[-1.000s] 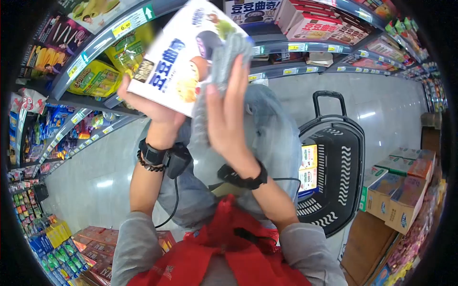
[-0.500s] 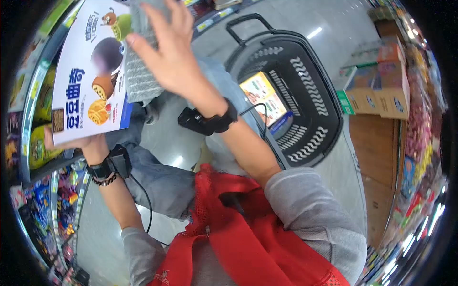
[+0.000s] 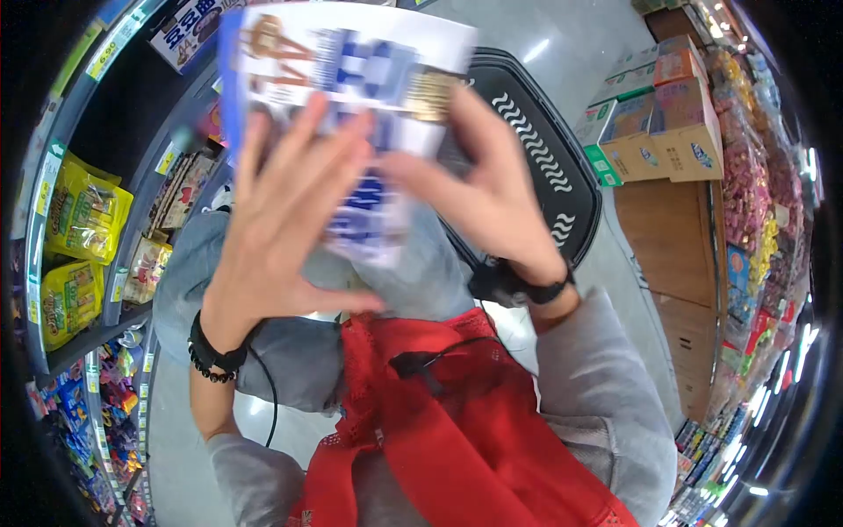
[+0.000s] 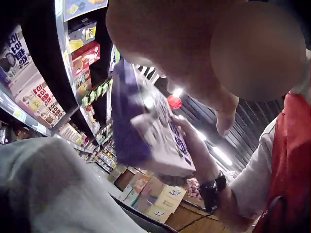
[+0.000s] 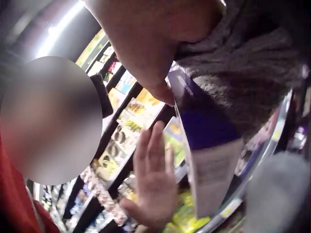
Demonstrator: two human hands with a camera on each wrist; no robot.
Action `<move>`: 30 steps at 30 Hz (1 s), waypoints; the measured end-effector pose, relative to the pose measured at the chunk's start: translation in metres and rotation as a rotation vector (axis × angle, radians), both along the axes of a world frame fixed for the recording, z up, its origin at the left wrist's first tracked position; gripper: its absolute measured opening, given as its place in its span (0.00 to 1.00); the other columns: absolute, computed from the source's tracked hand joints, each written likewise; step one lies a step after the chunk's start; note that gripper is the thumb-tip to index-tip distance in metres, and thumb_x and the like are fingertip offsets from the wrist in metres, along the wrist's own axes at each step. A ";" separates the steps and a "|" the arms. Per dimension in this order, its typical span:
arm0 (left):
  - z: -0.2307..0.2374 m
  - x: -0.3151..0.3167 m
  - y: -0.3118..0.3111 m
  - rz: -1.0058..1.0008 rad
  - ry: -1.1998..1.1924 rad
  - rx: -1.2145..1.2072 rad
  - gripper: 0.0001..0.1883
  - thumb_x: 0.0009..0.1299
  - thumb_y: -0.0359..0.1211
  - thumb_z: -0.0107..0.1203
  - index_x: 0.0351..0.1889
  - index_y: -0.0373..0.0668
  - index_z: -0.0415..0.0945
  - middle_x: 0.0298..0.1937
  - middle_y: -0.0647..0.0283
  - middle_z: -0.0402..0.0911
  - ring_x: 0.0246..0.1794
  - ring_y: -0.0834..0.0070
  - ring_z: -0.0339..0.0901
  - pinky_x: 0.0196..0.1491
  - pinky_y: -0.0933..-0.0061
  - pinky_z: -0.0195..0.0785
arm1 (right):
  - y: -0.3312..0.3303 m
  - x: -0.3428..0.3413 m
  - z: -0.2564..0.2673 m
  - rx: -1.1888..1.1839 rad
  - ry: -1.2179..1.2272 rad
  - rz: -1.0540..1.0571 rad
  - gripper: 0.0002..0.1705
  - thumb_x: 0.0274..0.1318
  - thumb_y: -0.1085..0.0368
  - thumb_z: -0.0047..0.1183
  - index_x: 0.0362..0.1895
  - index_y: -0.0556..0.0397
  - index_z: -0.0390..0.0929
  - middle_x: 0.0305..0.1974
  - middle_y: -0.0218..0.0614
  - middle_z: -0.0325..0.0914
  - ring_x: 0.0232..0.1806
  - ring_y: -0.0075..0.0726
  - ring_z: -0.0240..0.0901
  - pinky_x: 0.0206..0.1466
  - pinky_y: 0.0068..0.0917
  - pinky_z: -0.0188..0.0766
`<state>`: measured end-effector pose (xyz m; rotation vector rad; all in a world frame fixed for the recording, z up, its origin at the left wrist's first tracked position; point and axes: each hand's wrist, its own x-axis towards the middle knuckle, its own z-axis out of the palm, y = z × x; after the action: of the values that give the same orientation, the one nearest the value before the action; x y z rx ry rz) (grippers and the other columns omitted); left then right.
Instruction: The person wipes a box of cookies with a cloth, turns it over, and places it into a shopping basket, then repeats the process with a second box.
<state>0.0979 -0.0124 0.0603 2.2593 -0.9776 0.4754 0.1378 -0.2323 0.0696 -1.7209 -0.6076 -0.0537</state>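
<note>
My right hand grips a white and blue cookie box by one end, its printed face toward me with the lettering turned over. A grey knitted cloth is bunched between that hand and the box, mostly hidden in the head view. My left hand spreads its fingers in front of the printed face. Seen from the right wrist, the left hand has straight fingers and a gap to the box. The left wrist view shows the box tilted, with the right hand behind it.
A black shopping basket stands on the floor beyond the right hand. Yellow snack bags sit on the left shelf, and more cookie boxes on a shelf. Stacked cartons stand at the right.
The box has moved right and turned over end to end, its lettering now inverted. My left hand has let go of its lower corner and come before its face. The cloth is now behind it.
</note>
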 end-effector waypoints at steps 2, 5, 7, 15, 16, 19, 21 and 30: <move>0.002 -0.005 0.004 -0.057 -0.088 0.011 0.36 0.55 0.49 0.69 0.61 0.46 0.73 0.67 0.55 0.72 0.69 0.51 0.67 0.70 0.35 0.45 | -0.045 -0.008 0.009 -0.133 0.131 -0.199 0.27 0.53 0.60 0.65 0.54 0.62 0.75 0.46 0.39 0.80 0.48 0.28 0.74 0.56 0.28 0.69; 0.004 -0.001 0.021 -0.067 -0.230 0.074 0.19 0.57 0.36 0.66 0.47 0.45 0.81 0.56 0.59 0.80 0.61 0.55 0.75 0.64 0.39 0.59 | -0.119 -0.009 0.005 -0.393 0.265 -0.467 0.20 0.55 0.63 0.62 0.48 0.62 0.77 0.35 0.34 0.82 0.36 0.22 0.75 0.42 0.22 0.71; 0.014 0.010 0.027 -0.031 -0.250 0.076 0.05 0.54 0.24 0.62 0.29 0.41 0.81 0.46 0.58 0.84 0.51 0.60 0.81 0.57 0.54 0.71 | -0.167 -0.007 -0.013 -0.651 0.295 -0.518 0.18 0.53 0.63 0.62 0.45 0.61 0.77 0.31 0.35 0.81 0.31 0.21 0.74 0.36 0.23 0.71; -0.027 0.061 0.061 0.180 0.673 -1.019 0.09 0.71 0.34 0.51 0.38 0.41 0.80 0.49 0.61 0.82 0.49 0.75 0.78 0.53 0.73 0.65 | -0.287 -0.007 -0.188 -1.330 0.658 -0.527 0.44 0.43 0.49 0.67 0.55 0.61 0.57 0.45 0.65 0.79 0.50 0.69 0.76 0.52 0.48 0.74; -0.035 0.062 0.068 0.202 0.775 -1.096 0.11 0.72 0.35 0.49 0.39 0.41 0.80 0.50 0.62 0.82 0.49 0.76 0.78 0.52 0.74 0.64 | -0.289 -0.004 -0.204 -1.324 0.792 -0.497 0.48 0.43 0.49 0.68 0.58 0.62 0.55 0.47 0.67 0.78 0.53 0.69 0.75 0.55 0.47 0.74; -0.057 0.058 0.081 0.305 0.835 -0.984 0.11 0.72 0.37 0.50 0.39 0.43 0.81 0.45 0.68 0.82 0.46 0.82 0.77 0.50 0.77 0.62 | -0.289 -0.002 -0.256 -1.383 0.890 -0.490 0.60 0.43 0.48 0.68 0.66 0.70 0.44 0.52 0.68 0.75 0.57 0.64 0.74 0.59 0.42 0.72; -0.061 0.054 0.081 0.331 0.857 -0.953 0.11 0.73 0.37 0.50 0.39 0.43 0.81 0.42 0.70 0.82 0.43 0.84 0.76 0.48 0.79 0.61 | -0.287 0.006 -0.270 -1.334 0.966 -0.489 0.65 0.43 0.48 0.68 0.69 0.72 0.37 0.55 0.68 0.74 0.58 0.63 0.74 0.60 0.40 0.71; -0.052 0.051 0.072 0.290 0.841 -0.906 0.10 0.73 0.36 0.50 0.39 0.41 0.78 0.42 0.67 0.78 0.43 0.80 0.74 0.48 0.77 0.61 | -0.305 0.029 -0.329 -1.058 1.086 -0.374 0.68 0.43 0.45 0.69 0.73 0.71 0.39 0.69 0.59 0.60 0.70 0.47 0.60 0.68 0.31 0.61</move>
<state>0.1491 0.0594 0.0083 1.4908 0.0363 0.0172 0.1667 -0.5376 -0.2597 -2.4474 0.6329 1.0354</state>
